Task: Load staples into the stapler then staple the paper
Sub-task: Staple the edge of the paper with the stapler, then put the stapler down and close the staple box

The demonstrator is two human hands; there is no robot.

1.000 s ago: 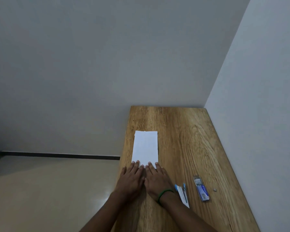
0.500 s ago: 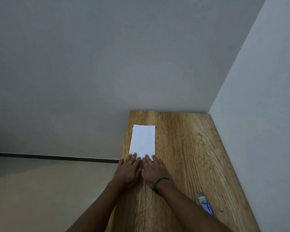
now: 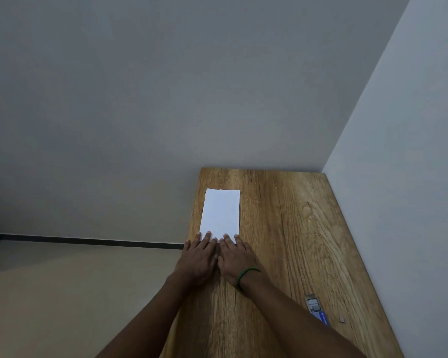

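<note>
The paper (image 3: pixel 221 214) is a white sheet, longer than it is wide. It lies flat on the wooden tabletop (image 3: pixel 295 228), close to the left edge and nearer the far edge than the near one. Its far edge looks a little rough. Its left side runs just beside the left edge of the tabletop.

The left hand (image 3: pixel 197 259) and the right hand (image 3: pixel 237 258) lie flat, side by side and touching. Their fingers (image 3: pixel 206 237) are straight and close together, with the tips resting on the near end of the paper. A green band (image 3: pixel 246 273) is on the right wrist.

The stapler (image 3: pixel 314 306) is blue and silver. It lies near the right edge, toward the near right corner, partly hidden by the right arm. A tiny grey bit (image 3: pixel 342 319) sits just beside it. Bare wood fills the space between the paper and the right edge.
</note>
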